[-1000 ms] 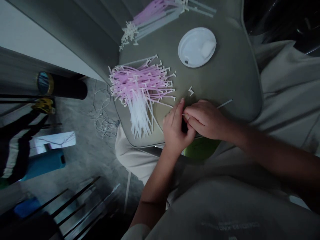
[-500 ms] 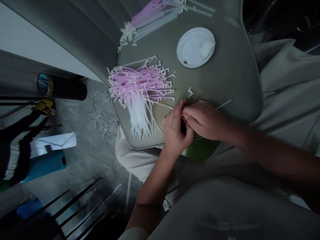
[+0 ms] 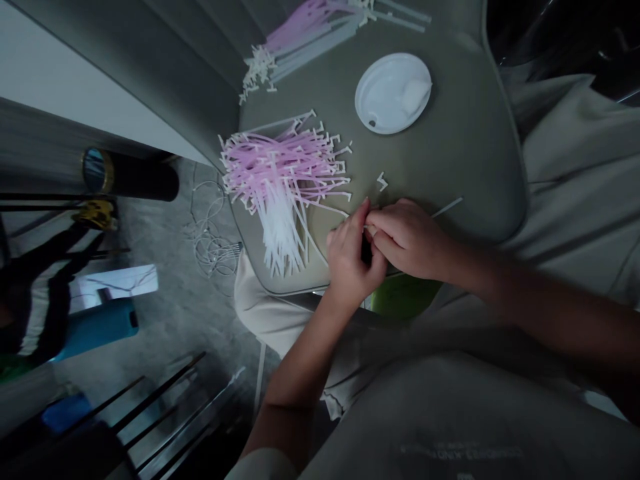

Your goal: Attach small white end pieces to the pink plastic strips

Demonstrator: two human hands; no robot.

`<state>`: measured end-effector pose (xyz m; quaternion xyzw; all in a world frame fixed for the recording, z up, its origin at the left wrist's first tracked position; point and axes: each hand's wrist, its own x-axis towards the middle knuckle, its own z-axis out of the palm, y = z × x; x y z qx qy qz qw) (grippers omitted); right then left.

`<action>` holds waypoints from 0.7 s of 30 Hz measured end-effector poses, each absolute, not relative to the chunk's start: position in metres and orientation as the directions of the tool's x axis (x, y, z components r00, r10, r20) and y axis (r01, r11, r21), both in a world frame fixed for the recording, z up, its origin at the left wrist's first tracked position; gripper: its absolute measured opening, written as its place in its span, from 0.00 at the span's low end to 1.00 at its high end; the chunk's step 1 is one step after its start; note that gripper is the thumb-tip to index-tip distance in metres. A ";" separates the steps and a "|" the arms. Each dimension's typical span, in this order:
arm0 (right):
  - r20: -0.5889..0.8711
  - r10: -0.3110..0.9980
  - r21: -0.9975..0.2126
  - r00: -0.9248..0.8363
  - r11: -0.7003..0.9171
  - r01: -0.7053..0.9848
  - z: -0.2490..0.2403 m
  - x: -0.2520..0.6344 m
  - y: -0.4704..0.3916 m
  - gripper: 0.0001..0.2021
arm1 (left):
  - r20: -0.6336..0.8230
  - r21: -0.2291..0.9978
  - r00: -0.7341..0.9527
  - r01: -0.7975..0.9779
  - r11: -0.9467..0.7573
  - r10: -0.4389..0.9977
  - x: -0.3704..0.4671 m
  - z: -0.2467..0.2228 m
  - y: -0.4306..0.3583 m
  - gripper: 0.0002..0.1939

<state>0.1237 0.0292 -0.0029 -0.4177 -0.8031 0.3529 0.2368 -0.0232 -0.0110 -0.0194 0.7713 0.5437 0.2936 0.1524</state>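
My left hand (image 3: 353, 257) and my right hand (image 3: 407, 240) meet at the near edge of a grey-green padded seat (image 3: 450, 153). Both have their fingers closed around thin pale strips. One strip (image 3: 449, 207) sticks out to the right from under my right hand, and others run left from my left hand. What lies between the fingertips is mostly hidden. To the left is a pile of strips, pink ones (image 3: 275, 163) with white angled end pieces lying across white ones (image 3: 283, 233). A small white zigzag piece (image 3: 382, 181) lies just beyond my hands.
Farther back on the seat are a white dish (image 3: 393, 93) with a white lump in it and another pink and white bundle (image 3: 315, 37). Tangled wire (image 3: 215, 250) lies on the floor at left, near a teal object (image 3: 100, 327) and dark bars.
The view has shifted slightly. Both hands stay together in nearly the same position, and the strips and dish have not visibly moved on the seat.
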 end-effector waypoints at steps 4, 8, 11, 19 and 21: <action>0.091 0.847 -0.757 -0.523 0.400 0.516 -0.004 0.123 0.028 0.12 | 0.290 0.559 0.240 0.743 -0.367 0.926 -0.023 -0.020 -0.011 0.25; 0.102 0.856 -0.753 -0.506 0.399 0.523 -0.005 0.122 0.027 0.12 | 0.293 0.569 0.240 0.734 -0.371 0.925 -0.024 -0.021 -0.011 0.26; 0.103 0.857 -0.756 -0.504 0.397 0.520 -0.005 0.121 0.027 0.11 | 0.288 0.576 0.239 0.730 -0.367 0.927 -0.024 -0.021 -0.011 0.27; 0.097 0.859 -0.769 -0.502 0.385 0.511 -0.005 0.121 0.026 0.12 | 0.297 0.581 0.250 0.718 -0.383 0.921 -0.025 -0.021 -0.010 0.27; 0.090 0.861 -0.768 -0.500 0.380 0.515 -0.005 0.121 0.026 0.12 | 0.296 0.578 0.253 0.721 -0.383 0.921 -0.024 -0.020 -0.010 0.27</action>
